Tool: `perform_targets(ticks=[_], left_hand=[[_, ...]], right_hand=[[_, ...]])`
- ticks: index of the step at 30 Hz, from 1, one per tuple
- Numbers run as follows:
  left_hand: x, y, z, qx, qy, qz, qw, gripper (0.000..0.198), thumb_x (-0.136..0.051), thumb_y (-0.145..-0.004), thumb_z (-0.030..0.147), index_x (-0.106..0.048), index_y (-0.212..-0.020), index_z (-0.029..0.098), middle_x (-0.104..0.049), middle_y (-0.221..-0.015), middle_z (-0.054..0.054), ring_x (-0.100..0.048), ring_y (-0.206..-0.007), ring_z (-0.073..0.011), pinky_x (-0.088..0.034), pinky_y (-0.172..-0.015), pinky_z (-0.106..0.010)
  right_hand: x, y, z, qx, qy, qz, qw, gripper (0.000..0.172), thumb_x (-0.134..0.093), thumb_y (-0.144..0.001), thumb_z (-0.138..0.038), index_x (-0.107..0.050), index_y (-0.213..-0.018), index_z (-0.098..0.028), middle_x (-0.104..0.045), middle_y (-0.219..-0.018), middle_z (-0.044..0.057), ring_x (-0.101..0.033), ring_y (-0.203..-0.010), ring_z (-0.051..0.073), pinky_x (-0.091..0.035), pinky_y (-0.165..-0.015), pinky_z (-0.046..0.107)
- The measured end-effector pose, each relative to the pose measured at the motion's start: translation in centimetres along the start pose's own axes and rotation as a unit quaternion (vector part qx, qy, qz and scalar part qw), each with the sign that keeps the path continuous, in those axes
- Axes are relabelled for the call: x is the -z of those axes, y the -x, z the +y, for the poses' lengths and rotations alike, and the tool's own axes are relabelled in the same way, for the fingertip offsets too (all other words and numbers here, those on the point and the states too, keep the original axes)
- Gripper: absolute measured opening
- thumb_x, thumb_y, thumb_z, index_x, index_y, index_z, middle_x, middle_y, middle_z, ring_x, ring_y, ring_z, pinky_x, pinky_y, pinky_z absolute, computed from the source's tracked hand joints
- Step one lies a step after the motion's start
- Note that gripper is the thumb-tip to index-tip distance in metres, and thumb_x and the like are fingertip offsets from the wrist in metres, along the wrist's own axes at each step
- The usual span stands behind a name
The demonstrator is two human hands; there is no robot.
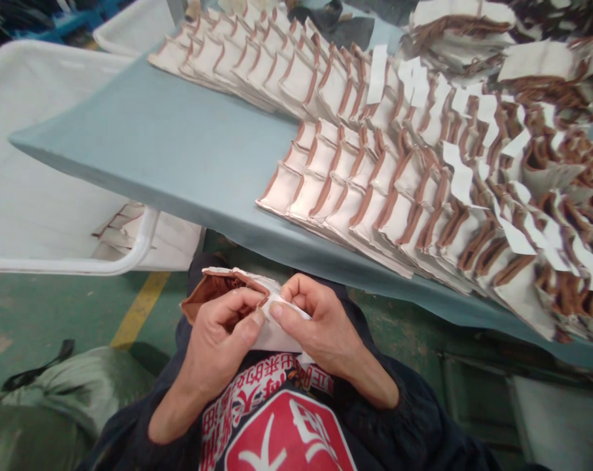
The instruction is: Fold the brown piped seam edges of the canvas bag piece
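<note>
A folded piece (222,282), brown inside and white outside, is held below the near edge of the desk (179,144), over the lap and close to the body. It is gripped by the left hand (215,340), whose fingers are curled shut around the brown side. Its white edge is pinched between thumb and forefinger of the right hand (321,327), with the other fingers tucked under. The thumbs nearly meet, which suggests a grip chosen for fine work on that edge.

On the desk, like pieces are laid in overlapping rows, a near row (370,209) reaching the near edge and a far row (277,62) toward the far edge, probably so that each can be lifted singly. White paper strips (461,176) lie among those toward the right. A white bin (129,252) stands at the desk's left end, with a few pieces (122,222) in it.

What happens at the pinched edge is covered by the thumbs. The underside of the folded piece is hidden, the desk's right end is cut off, and the heaps (473,33) at the far right corner are too tangled to be counted.
</note>
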State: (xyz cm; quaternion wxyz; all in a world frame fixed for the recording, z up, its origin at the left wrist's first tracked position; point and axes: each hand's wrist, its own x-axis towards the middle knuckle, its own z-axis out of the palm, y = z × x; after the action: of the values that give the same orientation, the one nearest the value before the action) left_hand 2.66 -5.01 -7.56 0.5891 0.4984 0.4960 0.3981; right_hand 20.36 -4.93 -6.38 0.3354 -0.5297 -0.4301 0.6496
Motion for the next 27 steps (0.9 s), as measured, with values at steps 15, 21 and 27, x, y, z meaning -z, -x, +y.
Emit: perform_targets(ticks=[15,21,27], left_hand=[[-1.1,-0.1,1.6,-0.048,-0.145,0.080,0.985,0.020,-0.059,-0.083,0.022,-0.074,-0.071,0.017,-0.070,-0.063,0.002,-0.059,-0.052,-0.0122,-0.045,-0.049,-0.019],[-0.7,0.1,0.9,-0.039,-0.163,0.065,0.984,0.019,-0.056,-0.086,0.019,-0.071,-0.074,0.018,-0.067,-0.064,0.003,-0.056,-0.053,-0.0116,-0.044,-0.049,-0.019],[-1.1,0.1,0.6,-0.070,-0.192,0.087,0.975,0.020,-0.054,-0.085,0.015,-0.070,-0.073,0.019,-0.068,-0.065,0.003,-0.060,-0.056,-0.0126,-0.047,-0.054,-0.021]], right_hand=[[-0.5,-1.0,-0.4,-0.005,0.015,0.012,1.000,0.031,-0.067,-0.083,-0.043,-0.046,-0.072,-0.023,-0.042,-0.054,-0.010,-0.032,-0.049,0.007,-0.024,-0.048,0.022],[-0.9,-1.4,0.0,-0.029,0.004,0.006,1.000,0.032,-0.068,-0.081,-0.045,-0.047,-0.071,-0.023,-0.041,-0.054,-0.009,-0.032,-0.049,0.008,-0.024,-0.048,0.022],[-1.3,-1.4,-0.4,-0.034,-0.004,0.002,0.999,0.029,-0.066,-0.079,-0.042,-0.044,-0.070,-0.024,-0.040,-0.055,-0.007,-0.032,-0.052,0.010,-0.024,-0.050,0.026]])
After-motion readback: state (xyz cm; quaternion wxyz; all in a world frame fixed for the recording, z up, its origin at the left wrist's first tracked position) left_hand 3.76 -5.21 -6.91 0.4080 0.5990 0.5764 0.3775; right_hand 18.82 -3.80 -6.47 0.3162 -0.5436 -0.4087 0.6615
